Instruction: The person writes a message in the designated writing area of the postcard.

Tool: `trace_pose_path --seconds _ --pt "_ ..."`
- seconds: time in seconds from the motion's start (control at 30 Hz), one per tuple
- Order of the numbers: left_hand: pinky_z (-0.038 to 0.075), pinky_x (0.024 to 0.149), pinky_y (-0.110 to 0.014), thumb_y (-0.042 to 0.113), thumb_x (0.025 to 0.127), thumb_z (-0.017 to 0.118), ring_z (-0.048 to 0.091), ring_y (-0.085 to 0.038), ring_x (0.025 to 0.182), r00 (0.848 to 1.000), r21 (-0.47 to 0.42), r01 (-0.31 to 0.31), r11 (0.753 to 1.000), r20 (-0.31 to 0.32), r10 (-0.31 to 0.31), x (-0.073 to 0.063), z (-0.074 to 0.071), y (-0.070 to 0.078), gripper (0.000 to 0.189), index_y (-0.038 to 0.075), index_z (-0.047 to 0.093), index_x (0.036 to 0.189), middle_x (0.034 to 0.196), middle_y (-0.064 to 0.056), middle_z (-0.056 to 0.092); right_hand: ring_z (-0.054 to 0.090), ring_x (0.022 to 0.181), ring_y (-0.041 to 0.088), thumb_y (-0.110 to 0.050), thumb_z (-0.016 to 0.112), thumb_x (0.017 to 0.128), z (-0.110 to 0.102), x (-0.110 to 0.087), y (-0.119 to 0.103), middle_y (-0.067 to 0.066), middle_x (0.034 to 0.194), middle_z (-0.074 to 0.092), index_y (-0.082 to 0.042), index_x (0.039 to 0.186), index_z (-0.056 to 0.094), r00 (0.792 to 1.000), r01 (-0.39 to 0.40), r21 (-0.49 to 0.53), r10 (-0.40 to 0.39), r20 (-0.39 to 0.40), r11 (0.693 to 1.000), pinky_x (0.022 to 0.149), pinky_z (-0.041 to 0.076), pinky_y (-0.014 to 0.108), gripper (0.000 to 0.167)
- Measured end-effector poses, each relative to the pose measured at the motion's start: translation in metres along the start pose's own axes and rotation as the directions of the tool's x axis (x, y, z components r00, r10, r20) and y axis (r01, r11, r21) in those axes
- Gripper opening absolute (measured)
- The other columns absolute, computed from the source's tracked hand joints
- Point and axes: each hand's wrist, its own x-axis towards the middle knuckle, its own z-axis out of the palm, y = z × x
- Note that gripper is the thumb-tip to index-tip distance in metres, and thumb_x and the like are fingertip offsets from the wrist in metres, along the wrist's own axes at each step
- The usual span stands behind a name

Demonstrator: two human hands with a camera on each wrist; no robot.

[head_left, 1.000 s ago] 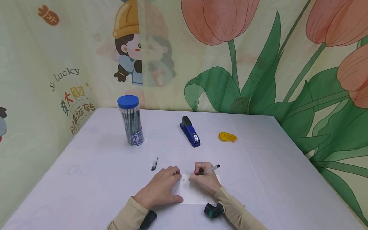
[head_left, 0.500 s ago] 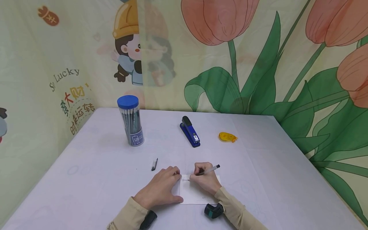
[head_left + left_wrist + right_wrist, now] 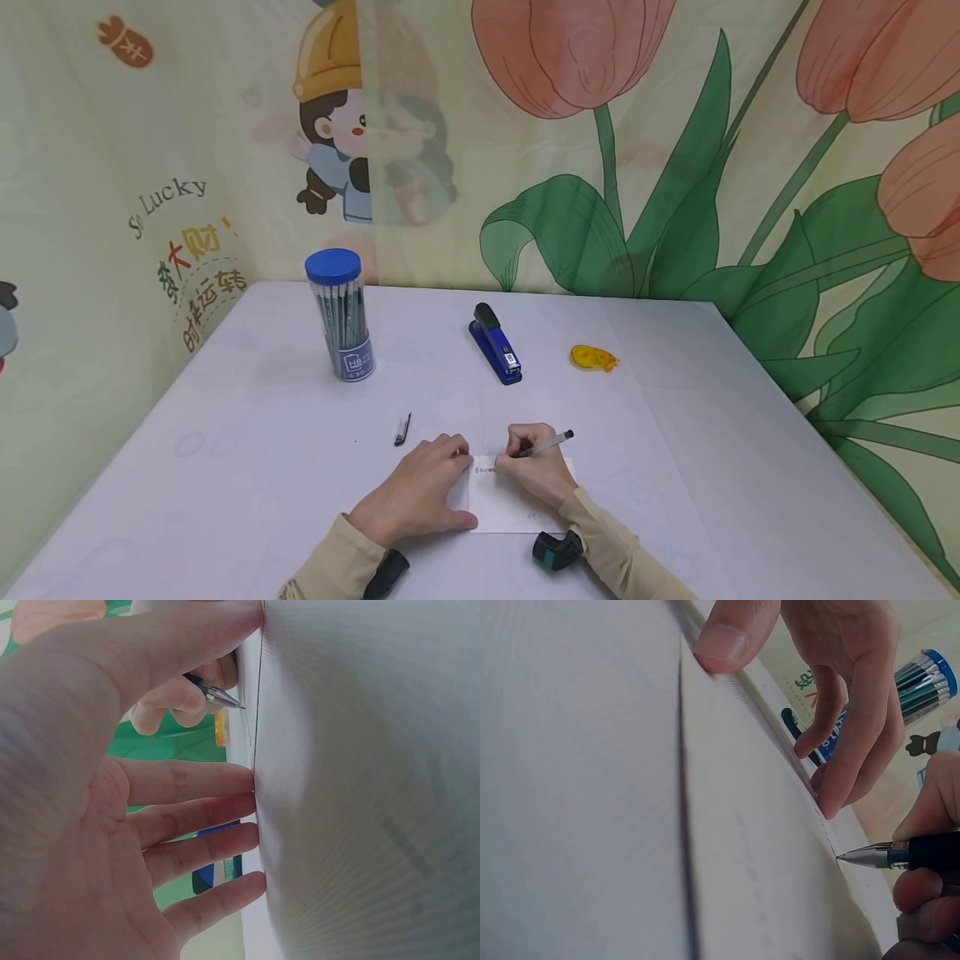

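Note:
A small white sheet of paper (image 3: 510,508) lies on the table at the front, with a short line of tiny handwriting near its upper left. My right hand (image 3: 538,475) pinches a pen (image 3: 546,443) with a clear barrel and black grip. In the right wrist view the metal tip of the pen (image 3: 866,856) touches the paper. My left hand (image 3: 420,492) rests at the paper's left edge, thumb near the lower corner and fingertips near the upper one. The left wrist view has its fingers (image 3: 202,847) spread and fairly straight, with the fingertips touching down.
A black-and-clear pen cap (image 3: 402,429) lies beyond the left hand. Farther back stand a blue-lidded tub of pencils (image 3: 347,321), a blue stapler (image 3: 496,346) and a yellow correction-tape-like dispenser (image 3: 594,358). A printed curtain (image 3: 435,250) hangs behind the table.
The line of handwriting seems slightly altered near the pen tip. Both hands keep nearly the same places, and the other things on the table have not moved.

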Motion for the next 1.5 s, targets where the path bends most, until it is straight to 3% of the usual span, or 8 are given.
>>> trace_pose_path --seconds 0.33,0.63,0.8,1.07,1.33,1.5 --pt "0.048 0.087 -0.036 0.045 0.066 0.084 0.052 -0.015 0.094 1.000 0.004 -0.017 1.000 -0.009 0.017 -0.001 0.000 -0.001 0.060 0.003 0.069 0.106 0.106 -0.001 0.058 0.044 0.058 0.005 0.011 0.062 0.069 0.000 -0.001 -0.004 -0.003 0.056 0.048 0.000 0.058 0.051 1.000 -0.021 -0.025 0.021 -0.014 0.999 0.060 0.033 0.019 0.019" --pt "0.047 0.087 -0.036 0.046 0.066 0.084 0.052 -0.015 0.095 1.000 0.009 -0.016 1.000 -0.013 0.016 -0.001 0.001 -0.001 0.060 0.003 0.069 0.106 0.106 -0.001 0.058 0.043 0.058 0.004 0.013 0.059 0.069 -0.004 -0.006 -0.037 -0.002 0.056 0.046 0.003 0.058 0.048 1.000 -0.020 -0.037 0.020 -0.001 0.999 0.060 0.033 0.018 0.019" --pt "0.047 0.087 -0.036 0.046 0.066 0.084 0.052 -0.015 0.095 1.000 0.009 -0.018 1.000 -0.013 0.019 -0.001 0.000 -0.001 0.060 0.003 0.069 0.105 0.106 -0.001 0.057 0.042 0.057 0.004 0.013 0.059 0.069 -0.005 -0.007 -0.041 -0.001 0.056 0.046 0.003 0.058 0.048 1.000 -0.010 -0.033 0.011 0.005 0.999 0.060 0.032 0.018 0.019" --pt "0.047 0.086 -0.036 0.046 0.066 0.084 0.052 -0.015 0.094 1.000 0.014 -0.021 1.000 -0.011 0.021 -0.001 -0.001 -0.001 0.060 0.003 0.069 0.106 0.106 -0.001 0.057 0.042 0.057 0.004 0.013 0.060 0.069 -0.004 -0.007 -0.039 -0.001 0.056 0.047 0.003 0.058 0.048 1.000 -0.013 -0.024 0.013 -0.010 1.000 0.059 0.032 0.018 0.019" --pt "0.048 0.086 -0.036 0.046 0.066 0.084 0.051 -0.014 0.093 0.999 0.019 -0.027 0.999 -0.020 0.028 -0.001 0.000 -0.001 0.060 0.003 0.069 0.105 0.105 0.000 0.057 0.044 0.058 0.006 0.009 0.062 0.068 0.000 0.000 -0.003 -0.004 0.056 0.047 -0.002 0.058 0.049 0.999 -0.037 -0.032 0.036 -0.030 0.999 0.060 0.033 0.019 0.020" --pt "0.048 0.088 -0.039 0.046 0.066 0.084 0.051 -0.014 0.094 0.999 0.024 -0.027 0.999 -0.020 0.027 0.000 0.001 -0.001 0.062 0.002 0.069 0.107 0.106 0.000 0.057 0.045 0.058 0.006 0.007 0.061 0.069 0.000 0.000 -0.002 -0.006 0.055 0.046 -0.004 0.057 0.048 1.000 -0.017 -0.014 0.017 -0.013 1.000 0.058 0.032 0.019 0.021"
